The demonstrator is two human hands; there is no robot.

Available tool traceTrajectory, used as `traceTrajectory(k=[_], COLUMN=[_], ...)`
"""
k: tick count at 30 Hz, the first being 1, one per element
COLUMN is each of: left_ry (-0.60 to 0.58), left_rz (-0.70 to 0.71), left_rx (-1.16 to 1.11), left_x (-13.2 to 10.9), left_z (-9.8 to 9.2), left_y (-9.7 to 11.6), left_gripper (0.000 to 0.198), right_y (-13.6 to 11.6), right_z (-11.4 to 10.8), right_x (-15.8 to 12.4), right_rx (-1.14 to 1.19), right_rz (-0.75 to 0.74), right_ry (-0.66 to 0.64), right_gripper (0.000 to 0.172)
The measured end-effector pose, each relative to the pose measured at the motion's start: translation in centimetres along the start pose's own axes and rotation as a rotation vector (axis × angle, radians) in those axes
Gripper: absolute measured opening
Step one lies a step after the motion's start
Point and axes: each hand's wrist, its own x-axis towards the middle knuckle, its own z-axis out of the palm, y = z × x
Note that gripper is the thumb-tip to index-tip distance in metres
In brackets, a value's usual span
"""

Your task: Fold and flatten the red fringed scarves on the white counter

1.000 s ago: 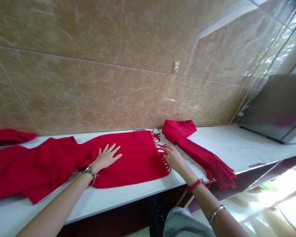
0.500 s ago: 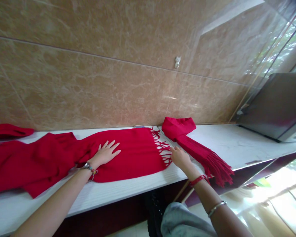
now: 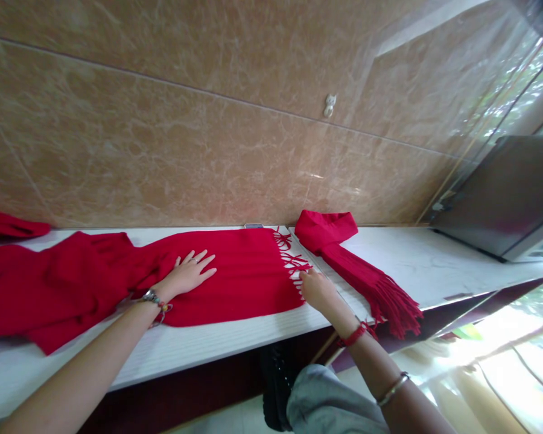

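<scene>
A red scarf (image 3: pixel 239 277) is spread along the white counter, smooth at its fringed right end and bunched toward the left. My left hand (image 3: pixel 187 275) lies on it with the fingers spread, holding nothing. At the fringe (image 3: pixel 292 256), my right hand (image 3: pixel 315 288) has its fingers closed on strands near the lower right corner; the fingertips are partly hidden. Just right of that hand lies a second red scarf (image 3: pixel 328 232), folded over at the top, its fringe hanging past the counter's front edge.
The white counter (image 3: pixel 402 259) runs along a brown tiled wall (image 3: pixel 163 150). Another red folded cloth (image 3: pixel 13 225) sits at the far left. A grey metallic box-like object (image 3: pixel 502 193) stands at the right end. A small cat figure (image 3: pixel 330 105) is on the wall.
My right hand has shifted slightly left and down along the fringe, its fingers still closed. My left hand stays flat on the scarf. The camera view has moved a little.
</scene>
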Motion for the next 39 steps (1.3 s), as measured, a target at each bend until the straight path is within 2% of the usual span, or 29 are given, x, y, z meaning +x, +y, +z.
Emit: traceTrajectory(k=[3,6,8,12,15,19,23,26,29,32,35,39], left_ry=[0.002,-0.004,-0.004,0.008,0.004,0.000,0.002,0.003,0.000,0.000,-0.003,-0.007], left_rz=[0.002,-0.001,-0.002,0.002,-0.006,-0.012,0.001,-0.004,-0.014,-0.017,-0.021,-0.021], left_rx=[0.010,0.004,-0.003,-0.003,0.004,0.017,0.013,0.010,0.015,0.023,0.027,0.019], left_x=[0.0,0.0,0.0,-0.1,-0.1,-0.2,-0.2,-0.3,-0.3,-0.3,-0.4,-0.6], left_z=[0.0,0.0,0.1,0.1,-0.1,-0.3,-0.3,-0.3,-0.3,-0.3,-0.5,-0.6], left_y=[0.0,0.0,0.0,0.1,0.2,0.3,0.3,0.4,0.5,0.6,0.8,0.8], left_gripper=[0.058,0.058,0.057,0.056,0.057,0.056,0.057,0.056,0.056,0.055,0.055,0.055], right_y=[1.7,3.0,2.9,0.5,-1.9,-2.4,0.0,1.6,1.7,0.0,-2.3,-3.3], right_z=[0.6,0.6,0.3,-0.2,0.4,1.4,1.6,1.0,0.0,-1.0,-1.1,-0.1], right_x=[0.3,0.5,0.6,1.2,2.2,3.6,3.6,3.3,3.3,4.1,5.2,6.5], right_rx=[-0.079,-0.065,-0.024,0.172,0.231,0.089,0.045,0.075,0.136,0.200,0.201,0.156], right_rz=[0.110,0.160,0.105,-0.163,-0.235,-0.055,0.169,0.251,0.184,0.020,-0.086,-0.012], right_ry=[0.014,0.052,0.107,0.223,0.184,0.095,0.121,0.121,0.187,0.235,0.160,0.071], right_gripper=[0.032,0.029,0.027,0.032,0.035,0.028,0.029,0.031,0.032,0.035,0.037,0.033])
